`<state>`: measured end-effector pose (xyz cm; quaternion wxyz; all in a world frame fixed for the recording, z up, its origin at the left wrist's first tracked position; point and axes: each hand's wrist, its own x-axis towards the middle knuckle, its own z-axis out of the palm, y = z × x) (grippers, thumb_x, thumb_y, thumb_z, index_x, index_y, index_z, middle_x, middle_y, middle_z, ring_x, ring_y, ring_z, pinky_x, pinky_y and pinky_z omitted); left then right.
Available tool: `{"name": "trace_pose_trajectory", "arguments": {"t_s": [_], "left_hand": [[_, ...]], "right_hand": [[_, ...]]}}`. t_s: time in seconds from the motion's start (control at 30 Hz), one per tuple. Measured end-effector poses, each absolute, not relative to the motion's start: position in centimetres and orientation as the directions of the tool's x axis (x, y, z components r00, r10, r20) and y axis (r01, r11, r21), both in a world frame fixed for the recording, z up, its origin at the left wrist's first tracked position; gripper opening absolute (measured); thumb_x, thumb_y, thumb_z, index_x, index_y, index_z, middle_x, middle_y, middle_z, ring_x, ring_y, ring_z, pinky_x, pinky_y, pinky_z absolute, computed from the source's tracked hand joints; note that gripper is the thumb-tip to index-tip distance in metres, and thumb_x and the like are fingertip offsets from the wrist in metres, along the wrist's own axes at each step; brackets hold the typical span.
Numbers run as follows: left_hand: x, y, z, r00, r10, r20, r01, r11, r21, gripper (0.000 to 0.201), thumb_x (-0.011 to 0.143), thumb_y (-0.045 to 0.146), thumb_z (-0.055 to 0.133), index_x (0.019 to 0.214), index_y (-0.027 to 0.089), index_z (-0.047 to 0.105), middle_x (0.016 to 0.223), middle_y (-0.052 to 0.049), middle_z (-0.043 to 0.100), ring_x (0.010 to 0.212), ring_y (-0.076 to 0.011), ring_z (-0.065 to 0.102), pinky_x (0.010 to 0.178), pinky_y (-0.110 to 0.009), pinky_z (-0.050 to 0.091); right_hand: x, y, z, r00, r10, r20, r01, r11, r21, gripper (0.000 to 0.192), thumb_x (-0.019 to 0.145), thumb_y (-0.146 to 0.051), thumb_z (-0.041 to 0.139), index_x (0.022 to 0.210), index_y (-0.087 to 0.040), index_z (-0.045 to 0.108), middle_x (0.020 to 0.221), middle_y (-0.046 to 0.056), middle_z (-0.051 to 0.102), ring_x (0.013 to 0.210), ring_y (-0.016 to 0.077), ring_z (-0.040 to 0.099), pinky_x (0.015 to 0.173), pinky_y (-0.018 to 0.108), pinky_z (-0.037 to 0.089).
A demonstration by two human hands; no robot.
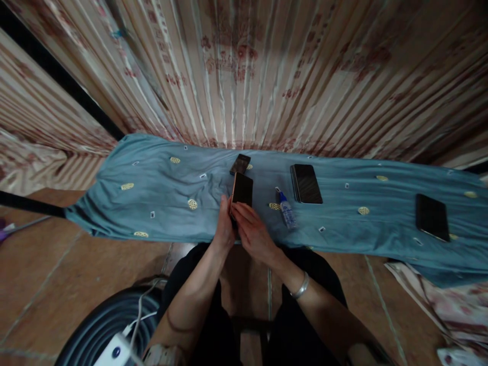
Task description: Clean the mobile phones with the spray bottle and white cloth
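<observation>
Both my hands hold a dark smartphone (243, 188) at the front edge of the cloth-covered board, its top end pointing away from me. My left hand (224, 223) grips it along the left side. Across its lower part lie the bent fingers of my right hand (252, 231). Just beyond the phone rests a smaller dark phone (241, 164). To the right lies a blue-and-clear squeeze bottle (287, 211) with a pointed cap. Past it sit black phones (308, 183), apparently stacked.
A blue-green patterned cloth (160, 178) covers the long narrow board. Another black device (432, 217) lies toward its right end. Pleated curtains (244, 76) hang close behind. By my left leg on the floor are a black ribbed round object (102, 315) and a white box with cables (119, 351).
</observation>
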<state>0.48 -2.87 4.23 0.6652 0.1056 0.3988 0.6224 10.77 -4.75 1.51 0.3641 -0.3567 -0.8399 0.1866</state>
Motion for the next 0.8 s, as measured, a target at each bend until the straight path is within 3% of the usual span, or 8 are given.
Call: {"name": "trace_pose_trajectory", "arguments": {"t_s": [0.17, 0.37, 0.57, 0.67, 0.8], "left_hand": [[0.1, -2.9, 4.4, -0.074, 0.914, -0.398, -0.731, 0.222, 0.646, 0.048, 0.101, 0.050, 0.036, 0.089, 0.019, 0.071, 0.099, -0.008, 0.074, 0.123, -0.0231, 0.063, 0.107, -0.037, 0.049], [0.2, -3.0, 4.2, -0.086, 0.903, -0.422, -0.696, 0.248, 0.673, 0.047, 0.100, 0.053, 0.037, 0.092, 0.023, 0.072, 0.090, -0.005, 0.074, 0.117, -0.0244, 0.066, 0.101, -0.037, 0.055], [0.8, -3.1, 4.7, -0.054, 0.855, -0.516, -0.718, 0.326, 0.616, 0.053, 0.100, 0.055, 0.034, 0.107, 0.018, 0.071, 0.101, -0.010, 0.074, 0.113, -0.0256, 0.068, 0.097, -0.039, 0.056], [0.9, -3.0, 5.0, -0.059, 0.856, -0.514, -0.731, 0.314, 0.606, 0.053, 0.100, 0.055, 0.036, 0.111, 0.016, 0.070, 0.102, -0.012, 0.075, 0.115, -0.0272, 0.067, 0.096, -0.040, 0.056], [0.5, -2.7, 5.1, -0.098, 0.880, -0.465, -0.740, 0.248, 0.626, 0.050, 0.100, 0.051, 0.036, 0.102, 0.016, 0.072, 0.102, -0.012, 0.076, 0.119, -0.0268, 0.065, 0.101, -0.040, 0.052]], "right_hand": [[10.7, -5.4, 1.1, -0.508, 0.710, 0.488, 0.445, 0.701, -0.557, 0.055, 0.098, -0.011, 0.040, 0.153, -0.017, 0.044, 0.146, 0.014, 0.057, 0.142, 0.0258, 0.046, 0.121, 0.050, 0.042], [10.6, -5.8, 1.0, -0.440, 0.734, 0.517, 0.461, 0.679, -0.571, 0.050, 0.100, -0.013, 0.040, 0.149, -0.024, 0.048, 0.143, 0.009, 0.060, 0.141, 0.0220, 0.049, 0.121, 0.046, 0.042], [11.1, -5.7, 1.9, -0.336, 0.787, 0.518, 0.456, 0.617, -0.641, 0.039, 0.101, -0.016, 0.044, 0.138, -0.020, 0.056, 0.157, 0.013, 0.043, 0.136, 0.0203, 0.054, 0.117, 0.037, 0.046], [11.4, -5.6, 1.8, -0.341, 0.778, 0.528, 0.450, 0.628, -0.634, 0.033, 0.102, -0.019, 0.044, 0.131, -0.020, 0.060, 0.153, 0.013, 0.049, 0.136, 0.0207, 0.055, 0.117, 0.039, 0.046], [12.1, -5.6, 1.7, -0.381, 0.762, 0.524, 0.465, 0.648, -0.604, 0.035, 0.102, -0.025, 0.048, 0.134, -0.021, 0.060, 0.147, 0.013, 0.056, 0.139, 0.0230, 0.052, 0.117, 0.045, 0.046]]}}
